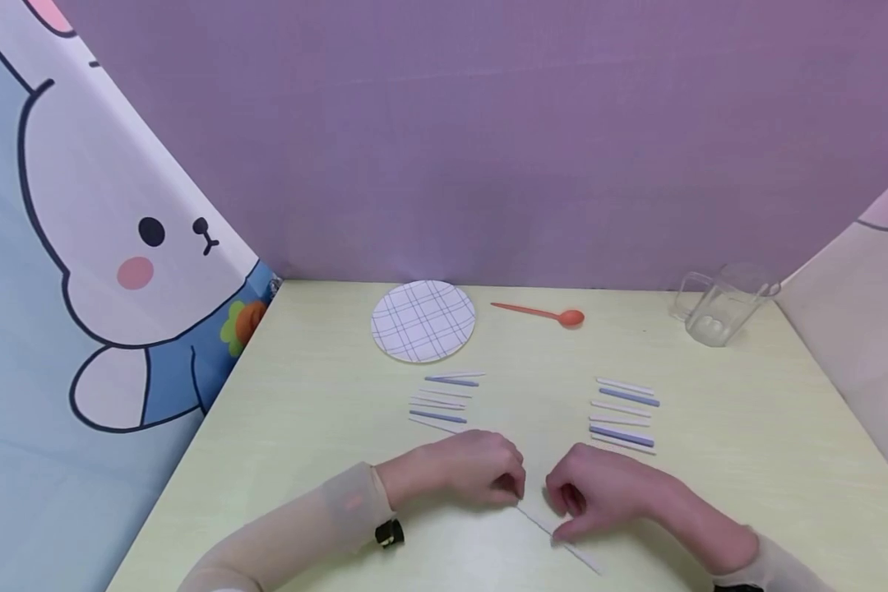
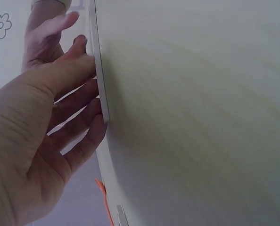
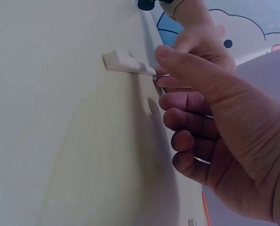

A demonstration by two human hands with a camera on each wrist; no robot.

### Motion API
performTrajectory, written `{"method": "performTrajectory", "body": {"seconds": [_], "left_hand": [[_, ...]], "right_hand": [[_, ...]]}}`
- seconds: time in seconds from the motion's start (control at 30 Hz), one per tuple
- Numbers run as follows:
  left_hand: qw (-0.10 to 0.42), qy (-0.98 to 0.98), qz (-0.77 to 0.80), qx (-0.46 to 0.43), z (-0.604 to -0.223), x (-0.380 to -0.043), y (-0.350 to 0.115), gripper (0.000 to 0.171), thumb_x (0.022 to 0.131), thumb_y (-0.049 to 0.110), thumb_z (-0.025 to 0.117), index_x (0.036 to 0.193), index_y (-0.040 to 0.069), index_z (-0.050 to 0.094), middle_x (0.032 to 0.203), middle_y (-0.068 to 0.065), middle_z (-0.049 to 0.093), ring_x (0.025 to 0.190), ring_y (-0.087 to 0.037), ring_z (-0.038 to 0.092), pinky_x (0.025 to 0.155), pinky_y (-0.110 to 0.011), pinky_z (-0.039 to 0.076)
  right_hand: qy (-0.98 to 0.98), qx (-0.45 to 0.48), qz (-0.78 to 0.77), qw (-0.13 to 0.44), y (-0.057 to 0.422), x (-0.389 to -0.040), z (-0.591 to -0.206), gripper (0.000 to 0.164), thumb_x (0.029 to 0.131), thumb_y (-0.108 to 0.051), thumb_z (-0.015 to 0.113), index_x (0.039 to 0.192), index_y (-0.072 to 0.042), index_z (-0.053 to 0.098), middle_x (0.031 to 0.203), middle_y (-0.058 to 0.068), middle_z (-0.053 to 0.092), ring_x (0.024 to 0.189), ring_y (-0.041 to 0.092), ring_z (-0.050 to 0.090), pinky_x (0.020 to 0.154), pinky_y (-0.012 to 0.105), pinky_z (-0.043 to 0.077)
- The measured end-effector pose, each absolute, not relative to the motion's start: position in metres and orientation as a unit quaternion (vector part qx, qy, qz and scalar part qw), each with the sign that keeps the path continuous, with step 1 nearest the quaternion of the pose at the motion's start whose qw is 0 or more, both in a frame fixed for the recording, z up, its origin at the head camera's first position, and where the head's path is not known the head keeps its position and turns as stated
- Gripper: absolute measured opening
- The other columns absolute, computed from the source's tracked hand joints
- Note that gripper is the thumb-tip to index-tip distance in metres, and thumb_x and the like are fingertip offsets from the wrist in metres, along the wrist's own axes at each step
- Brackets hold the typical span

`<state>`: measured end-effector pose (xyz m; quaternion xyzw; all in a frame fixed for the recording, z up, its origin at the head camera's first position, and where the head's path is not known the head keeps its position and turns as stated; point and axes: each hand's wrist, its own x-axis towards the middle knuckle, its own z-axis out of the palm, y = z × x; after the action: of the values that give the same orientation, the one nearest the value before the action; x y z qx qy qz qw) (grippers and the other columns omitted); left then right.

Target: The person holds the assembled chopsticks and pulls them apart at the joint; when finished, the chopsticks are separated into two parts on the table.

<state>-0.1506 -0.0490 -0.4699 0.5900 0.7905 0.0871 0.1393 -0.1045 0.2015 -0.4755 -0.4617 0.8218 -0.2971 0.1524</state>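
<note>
A thin white stick [image 1: 583, 561] lies slantwise between the two hands, close to the tabletop. My left hand [image 1: 474, 464] pinches its far end at the fingertips. In the left wrist view the same stick [image 2: 102, 89] runs along those fingers. My right hand [image 1: 607, 493] is bent over the stick's middle, its thumb crossing it in the head view. From the right wrist, the right fingers hang loosely curled, with a gap between thumb and forefinger, and the stick [image 3: 123, 63] shows beyond the thumb. Whether the right thumb touches the stick is unclear.
Beyond the left hand lie several white and blue sticks [image 1: 438, 416], with a similar row of sticks [image 1: 629, 398] beyond the right. Farther back are a checked plate [image 1: 423, 321], an orange spoon [image 1: 571, 317] and a clear jug [image 1: 718, 316] at the right.
</note>
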Motion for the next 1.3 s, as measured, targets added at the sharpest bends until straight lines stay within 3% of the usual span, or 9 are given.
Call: {"method": "performTrajectory", "body": {"seconds": [0.3,0.57,0.73,0.93,1.1,1.3], "left_hand": [[0.128,0.806,0.088,0.572,-0.47,-0.151,-0.051,0.01,0.096,0.024,0.073,0.093,0.029,0.081,0.081,0.02,0.061,0.072,0.009,0.05,0.066,-0.007,0.041],[0.135,0.821,0.124,0.541,-0.465,-0.162,-0.054,0.012,0.102,0.031,0.071,0.097,0.026,0.08,0.081,0.019,0.061,0.071,0.005,0.052,0.068,-0.01,0.042],[0.089,0.839,0.134,0.519,-0.456,-0.173,-0.053,0.009,0.101,0.028,0.072,0.102,0.024,0.08,0.087,0.017,0.067,0.077,0.005,0.056,0.073,-0.011,0.046],[0.024,0.855,0.179,0.486,-0.439,-0.183,-0.051,0.009,0.102,0.019,0.068,0.099,0.017,0.076,0.093,0.008,0.072,0.083,-0.002,0.062,0.078,-0.016,0.052],[-0.025,0.862,0.199,0.466,-0.431,-0.188,-0.048,0.012,0.1,0.014,0.06,0.088,0.017,0.063,0.076,0.008,0.062,0.068,-0.003,0.054,0.06,-0.015,0.041],[-0.058,0.873,0.146,0.462,-0.429,-0.19,-0.047,0.024,0.102,0.021,0.051,0.078,0.02,0.049,0.064,0.011,0.043,0.054,-0.004,0.04,0.048,-0.019,0.026]], "right_hand": [[0.836,-0.452,-0.268,0.156,0.199,-0.104,-0.474,0.03,0.082,-0.01,0.082,0.068,-0.023,0.058,0.06,-0.022,0.043,0.058,-0.017,0.035,0.054,0.005,0.034],[0.866,-0.409,-0.244,0.154,0.2,-0.119,-0.466,0.028,0.085,-0.01,0.078,0.073,-0.027,0.059,0.064,-0.019,0.046,0.059,-0.01,0.038,0.054,0.013,0.035],[0.879,-0.4,-0.227,0.127,0.201,-0.137,-0.453,0.026,0.089,-0.009,0.076,0.078,-0.026,0.06,0.068,-0.016,0.051,0.062,-0.007,0.042,0.057,0.015,0.04],[0.892,-0.386,-0.213,0.102,0.202,-0.157,-0.429,0.025,0.099,-0.007,0.066,0.085,-0.022,0.051,0.07,-0.015,0.042,0.064,-0.004,0.04,0.06,0.018,0.04],[0.894,-0.374,-0.223,0.101,0.201,-0.165,-0.411,0.022,0.109,-0.013,0.058,0.093,-0.019,0.045,0.068,-0.015,0.032,0.059,-0.003,0.031,0.057,0.018,0.032],[0.898,-0.389,-0.195,0.064,0.195,-0.169,-0.402,0.01,0.112,-0.023,0.055,0.102,-0.022,0.054,0.067,-0.018,0.034,0.059,-0.003,0.035,0.06,0.02,0.035]]}}
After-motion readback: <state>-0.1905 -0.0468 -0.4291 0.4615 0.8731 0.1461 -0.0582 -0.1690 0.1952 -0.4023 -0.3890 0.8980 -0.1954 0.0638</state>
